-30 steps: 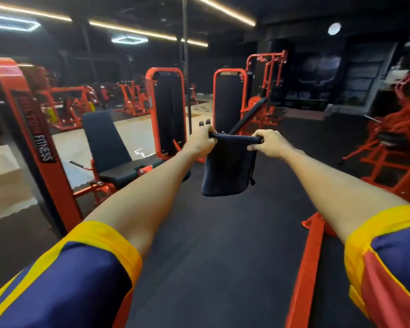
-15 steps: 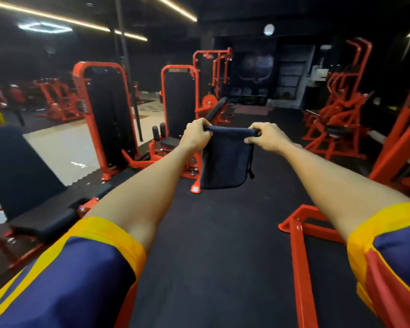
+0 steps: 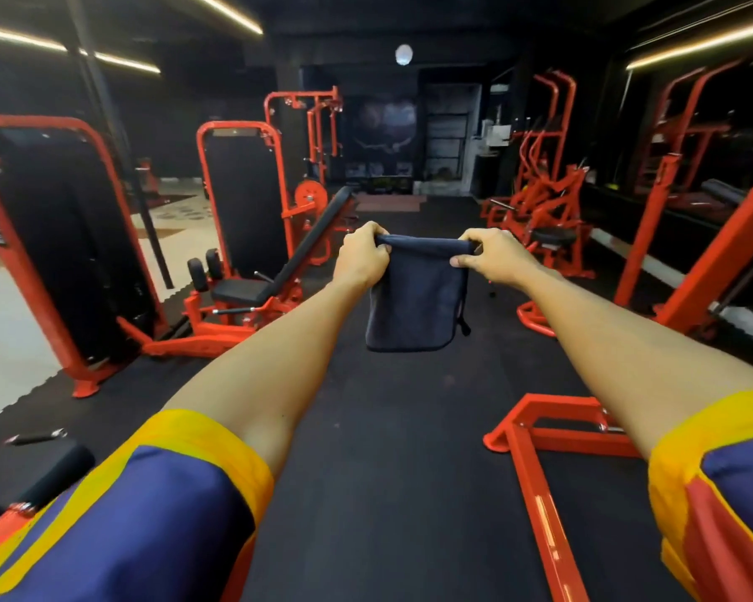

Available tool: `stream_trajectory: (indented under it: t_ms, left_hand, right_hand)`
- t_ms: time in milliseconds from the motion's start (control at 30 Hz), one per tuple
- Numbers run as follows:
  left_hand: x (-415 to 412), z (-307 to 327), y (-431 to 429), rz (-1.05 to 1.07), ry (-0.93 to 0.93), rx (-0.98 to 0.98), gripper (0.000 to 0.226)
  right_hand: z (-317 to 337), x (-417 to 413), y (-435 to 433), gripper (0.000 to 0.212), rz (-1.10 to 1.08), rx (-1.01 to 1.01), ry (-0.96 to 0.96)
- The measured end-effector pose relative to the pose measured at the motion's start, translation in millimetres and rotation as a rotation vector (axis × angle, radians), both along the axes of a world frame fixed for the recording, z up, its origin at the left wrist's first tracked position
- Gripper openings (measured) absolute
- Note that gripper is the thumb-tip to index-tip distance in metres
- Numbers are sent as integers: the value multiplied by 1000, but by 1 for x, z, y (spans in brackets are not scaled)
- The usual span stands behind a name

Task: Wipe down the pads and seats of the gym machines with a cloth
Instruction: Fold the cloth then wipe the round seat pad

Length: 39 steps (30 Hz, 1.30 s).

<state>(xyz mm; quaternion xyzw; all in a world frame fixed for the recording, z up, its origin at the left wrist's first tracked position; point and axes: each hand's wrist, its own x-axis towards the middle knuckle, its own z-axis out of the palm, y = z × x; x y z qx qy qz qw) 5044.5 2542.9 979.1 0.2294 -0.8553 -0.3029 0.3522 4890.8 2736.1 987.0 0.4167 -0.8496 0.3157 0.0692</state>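
Observation:
A dark blue cloth hangs folded in the air at arm's length in front of me. My left hand grips its top left corner and my right hand pinches its top right corner. To the left, an orange machine has a black seat, a slanted black back pad and two black roller pads. Further right, another orange machine carries a small black seat.
A tall orange weight-stack frame stands at the left. An orange floor frame lies close at the lower right. A black padded roller sits at the lower left. Black rubber floor runs ahead between the machines.
The view has swung to the right: the left machines slid leftward and the right-hand machines came into sight. Both hands keep holding the cloth stretched out in front.

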Motion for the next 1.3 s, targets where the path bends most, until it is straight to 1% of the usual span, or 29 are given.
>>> stream_trajectory:
  t_ms: [133,233,400,500,600,767,833,933,1100,1233,1300]
  left_hand:
    - [-103,-7,-33,-34,-44,14,19]
    - [-174,-1,-49,-63,-38,18,20]
    - [-282,-9,-81,-87,-83,66,22]
    - [-352,-15,-109,-129,-75,73,21]
    - [-416,-26,-136,-182,-103,81,18]
    - [-535,-47,-209,-277,-95,197,11]
    - [-577,-48,-236,-301,-92,225,13]
    - [-640,-33,-272,-342,-86,231,17]
    - [-730,-24,-311,-411,-92,230,14]
    - [-811,-29,-357,-440,-52,262,15]
    - [-852,-34,-378,-452,-37,277,14]
  right_hand:
    - [-14,-96,-27,14,-38,-43,-8]
    - [-5,-161,-41,14,-90,-61,30]
    - [6,-251,-71,16,-131,18,70]
    - [3,-310,-93,15,-172,-14,58]
    - [-14,-367,-116,15,-189,-39,22]
    - [-36,-477,-190,18,-222,-44,30]
    - [-35,-517,-218,19,-231,-27,29]
    - [-25,-576,-252,15,-278,-48,12]
    - [-24,-660,-291,14,-362,-69,-34]
    - [-27,-731,-337,14,-365,-124,-44]
    - [-31,-767,-359,20,-365,-207,-42]
